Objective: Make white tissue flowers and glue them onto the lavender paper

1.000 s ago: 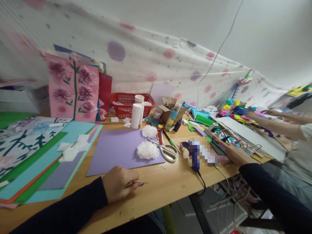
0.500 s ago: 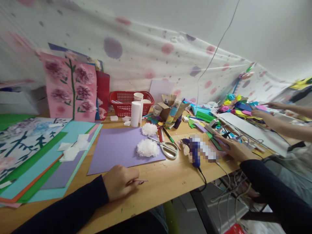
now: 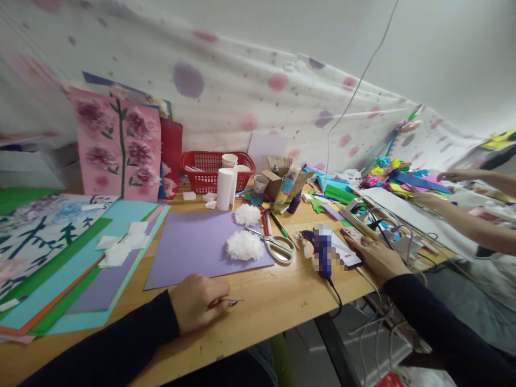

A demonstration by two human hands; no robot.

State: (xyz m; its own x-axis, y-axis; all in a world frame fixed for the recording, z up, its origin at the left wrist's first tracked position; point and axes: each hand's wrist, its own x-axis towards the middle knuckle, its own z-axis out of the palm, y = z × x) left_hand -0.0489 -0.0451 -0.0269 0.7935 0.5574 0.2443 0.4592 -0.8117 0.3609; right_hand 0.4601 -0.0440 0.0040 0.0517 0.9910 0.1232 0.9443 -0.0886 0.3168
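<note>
My left hand (image 3: pixel 201 302) rests on the wooden table near its front edge, its fingers closed round a thin stick (image 3: pixel 237 300). Beyond it lies a purple sheet (image 3: pixel 189 242) bearing two white ruffled paper puffs (image 3: pixel 244 245). Scissors (image 3: pixel 280 250) with pale handles overlap the sheet's right side. My right hand (image 3: pixel 377 257) lies low over the table's right part, fingers stretched out. Under its fingertips is a flat pinkish thing (image 3: pixel 351 234), partly covered, that looks like a phone's back. Beside it are a phone (image 3: pixel 350 255) with its screen up, partly blurred, and a blue glue gun (image 3: pixel 322 252).
A red basket (image 3: pixel 197 180), a white roll (image 3: pixel 224 189) and a small carton (image 3: pixel 274 185) stand at the back. Coloured sheets (image 3: pixel 91 290) cover the left side. A power strip (image 3: pixel 371 217) with cables runs at right. Another person's hands (image 3: pixel 429 200) work over coloured paper.
My right hand has drawn back toward me and left, from beside the power strip onto the pinkish thing, which now shows. My left hand stays put. The other person's hands have shifted a blue strip.
</note>
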